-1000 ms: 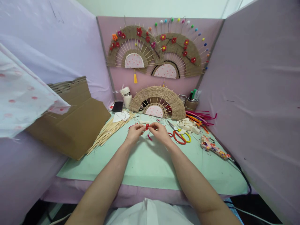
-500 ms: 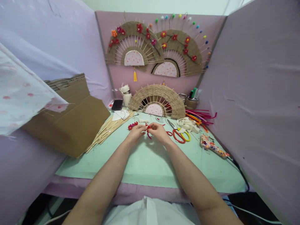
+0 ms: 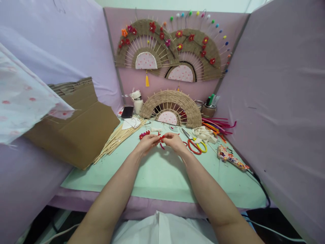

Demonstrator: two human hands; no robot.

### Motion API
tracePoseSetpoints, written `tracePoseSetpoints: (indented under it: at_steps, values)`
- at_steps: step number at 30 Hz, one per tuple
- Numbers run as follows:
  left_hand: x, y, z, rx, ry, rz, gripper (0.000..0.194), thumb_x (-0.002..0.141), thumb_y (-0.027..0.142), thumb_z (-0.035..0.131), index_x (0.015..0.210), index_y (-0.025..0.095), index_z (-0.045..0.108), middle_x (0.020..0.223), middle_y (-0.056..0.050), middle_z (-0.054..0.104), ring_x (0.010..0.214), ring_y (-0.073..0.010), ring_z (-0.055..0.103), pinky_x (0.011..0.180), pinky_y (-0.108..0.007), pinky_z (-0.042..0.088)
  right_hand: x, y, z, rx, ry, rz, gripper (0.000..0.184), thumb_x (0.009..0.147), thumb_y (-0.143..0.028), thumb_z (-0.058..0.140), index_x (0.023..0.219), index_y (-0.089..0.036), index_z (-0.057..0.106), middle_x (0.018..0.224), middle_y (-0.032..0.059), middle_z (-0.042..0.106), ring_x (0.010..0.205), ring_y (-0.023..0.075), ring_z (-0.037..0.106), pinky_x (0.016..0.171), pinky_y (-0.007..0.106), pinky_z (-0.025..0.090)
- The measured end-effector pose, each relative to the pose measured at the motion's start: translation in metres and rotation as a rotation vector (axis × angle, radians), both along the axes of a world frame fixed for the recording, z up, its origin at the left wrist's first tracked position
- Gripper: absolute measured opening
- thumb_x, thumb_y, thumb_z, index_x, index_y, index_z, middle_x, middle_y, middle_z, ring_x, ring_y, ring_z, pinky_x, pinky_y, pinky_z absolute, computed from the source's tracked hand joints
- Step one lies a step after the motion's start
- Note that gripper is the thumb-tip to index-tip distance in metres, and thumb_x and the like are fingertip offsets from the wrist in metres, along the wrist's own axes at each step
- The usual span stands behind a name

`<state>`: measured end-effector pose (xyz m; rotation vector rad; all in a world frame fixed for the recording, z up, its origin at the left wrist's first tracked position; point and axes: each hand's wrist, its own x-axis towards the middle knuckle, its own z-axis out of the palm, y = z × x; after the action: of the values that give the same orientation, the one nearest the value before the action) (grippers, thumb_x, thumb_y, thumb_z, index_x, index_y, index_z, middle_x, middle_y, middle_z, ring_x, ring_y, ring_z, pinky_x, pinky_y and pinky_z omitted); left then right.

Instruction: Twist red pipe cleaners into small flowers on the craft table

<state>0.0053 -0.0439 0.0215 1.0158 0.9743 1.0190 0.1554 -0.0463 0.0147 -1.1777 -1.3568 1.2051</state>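
Over the middle of the green tabletop, my left hand [image 3: 150,142] and my right hand [image 3: 173,141] meet at the fingertips. Pinched between them is a small red pipe cleaner [image 3: 161,138], partly hidden by the fingers; its exact shape is too small to tell. A darker red piece [image 3: 161,146] shows just below the fingertips. Beside my left hand lies a bunch of red and purple fuzzy flowers [image 3: 144,135]. Behind both hands stands a twine-wrapped fan [image 3: 172,96] with a spotted half-round centre.
Right of my hands are red-handled scissors [image 3: 194,147], yellow-handled scissors [image 3: 203,146], cream fabric strips [image 3: 204,134], coloured pipe cleaners [image 3: 219,124] and a patterned glue gun [image 3: 232,157]. Bamboo sticks [image 3: 115,140] and cardboard [image 3: 76,135] lie left. Decorated fans [image 3: 144,27] hang on the back panel.
The camera view has shifted slightly. Both hands stay together around the red pipe cleaner, with the fingers a little rearranged and the right fingers extended more toward the left.
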Motion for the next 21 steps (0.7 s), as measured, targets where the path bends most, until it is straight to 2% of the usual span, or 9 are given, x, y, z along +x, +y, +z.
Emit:
tracePoseSetpoints:
  at_steps: [2, 5, 7, 9, 12, 14, 19, 21]
  values:
    - [-0.001, 0.000, 0.001, 0.041, 0.080, -0.014, 0.022, 0.063, 0.032, 0.071, 0.073, 0.014, 0.065, 0.074, -0.006, 0.063, 0.073, -0.0133, 0.057, 0.067, -0.025, 0.042, 0.001, 0.002, -0.001, 0.023, 0.010, -0.022, 0.013, 0.057, -0.023, 0.059, 0.067, -0.015, 0.060, 0.058, -0.0024, 0.059, 0.051, 0.0077, 0.044, 0.051, 0.021, 0.034]
    - [-0.002, 0.001, -0.001, 0.150, 0.269, 0.020, 0.021, 0.065, 0.034, 0.067, 0.074, 0.015, 0.065, 0.072, -0.005, 0.063, 0.070, -0.0139, 0.056, 0.063, -0.025, 0.041, 0.002, 0.004, -0.004, 0.048, -0.015, -0.016, 0.014, 0.058, -0.025, 0.060, 0.066, -0.015, 0.060, 0.060, -0.0015, 0.060, 0.052, 0.0087, 0.046, 0.052, 0.021, 0.034]
    - [0.000, 0.001, -0.003, 0.299, 0.400, 0.068, 0.016, 0.067, 0.031, 0.064, 0.069, 0.015, 0.064, 0.069, -0.003, 0.061, 0.067, -0.0142, 0.055, 0.062, -0.026, 0.040, 0.001, 0.005, -0.006, 0.055, -0.046, 0.003, 0.014, 0.057, -0.025, 0.060, 0.066, -0.015, 0.060, 0.060, -0.0015, 0.060, 0.053, 0.0092, 0.047, 0.052, 0.021, 0.035]
    - [0.002, -0.001, -0.004, 0.512, 0.515, 0.100, 0.010, 0.067, 0.025, 0.060, 0.064, 0.016, 0.062, 0.070, -0.004, 0.061, 0.070, -0.0151, 0.054, 0.065, -0.027, 0.041, 0.001, 0.005, -0.008, 0.058, -0.094, 0.010, 0.013, 0.056, -0.024, 0.060, 0.065, -0.015, 0.059, 0.059, -0.0015, 0.059, 0.053, 0.0095, 0.048, 0.052, 0.021, 0.034]
    - [0.006, -0.003, -0.005, 0.761, 0.589, 0.143, 0.008, 0.067, 0.017, 0.056, 0.061, 0.017, 0.060, 0.075, -0.004, 0.061, 0.076, -0.0160, 0.053, 0.072, -0.028, 0.041, 0.003, 0.005, -0.007, 0.065, -0.148, 0.014, 0.011, 0.055, -0.024, 0.059, 0.062, -0.015, 0.059, 0.057, -0.0019, 0.058, 0.053, 0.0091, 0.046, 0.052, 0.021, 0.034]
    - [0.008, -0.004, -0.006, 0.715, 0.539, 0.168, 0.006, 0.067, 0.017, 0.057, 0.062, 0.017, 0.061, 0.073, -0.004, 0.061, 0.076, -0.0159, 0.054, 0.072, -0.029, 0.042, 0.005, 0.004, -0.004, 0.056, -0.129, 0.024, 0.012, 0.056, -0.024, 0.059, 0.063, -0.015, 0.060, 0.058, -0.0020, 0.058, 0.052, 0.0086, 0.046, 0.052, 0.021, 0.034]
    - [0.006, 0.000, -0.007, 0.170, 0.166, 0.076, 0.012, 0.061, 0.025, 0.066, 0.062, 0.014, 0.062, 0.064, -0.003, 0.061, 0.065, -0.0133, 0.055, 0.067, -0.027, 0.044, 0.008, 0.002, 0.002, -0.017, -0.065, 0.085, 0.015, 0.057, -0.024, 0.058, 0.067, -0.015, 0.063, 0.056, -0.0033, 0.056, 0.049, 0.0072, 0.041, 0.049, 0.020, 0.032]
    - [0.004, 0.001, -0.006, 0.097, 0.102, 0.027, 0.017, 0.060, 0.027, 0.070, 0.065, 0.013, 0.062, 0.066, -0.004, 0.062, 0.066, -0.0131, 0.057, 0.067, -0.027, 0.045, 0.010, 0.002, 0.003, -0.030, -0.064, 0.087, 0.014, 0.057, -0.024, 0.058, 0.067, -0.015, 0.063, 0.056, -0.0035, 0.055, 0.049, 0.0070, 0.040, 0.049, 0.020, 0.032]
